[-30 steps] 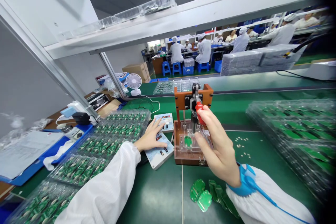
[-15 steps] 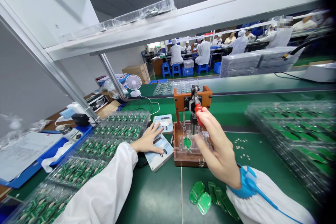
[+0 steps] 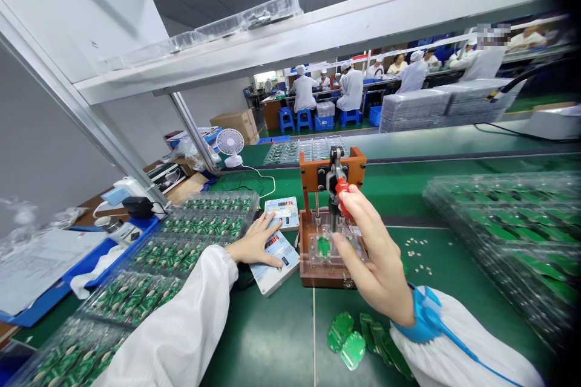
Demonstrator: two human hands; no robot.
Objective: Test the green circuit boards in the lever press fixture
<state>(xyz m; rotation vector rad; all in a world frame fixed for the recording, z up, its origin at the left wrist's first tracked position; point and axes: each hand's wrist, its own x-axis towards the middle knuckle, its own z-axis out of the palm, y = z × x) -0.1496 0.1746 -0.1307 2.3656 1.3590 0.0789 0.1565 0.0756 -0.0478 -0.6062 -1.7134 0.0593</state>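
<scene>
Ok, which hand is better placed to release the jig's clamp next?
Probably the right hand: its fingers are on the red clamp handle of the wooden jig. The left hand rests on a white digital-readout panel beside the jig, off the clamp.

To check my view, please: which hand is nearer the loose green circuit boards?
Right hand: nearer, above the loose green circuit boards, not touching them. Left hand: farther, up and left of them.
</scene>
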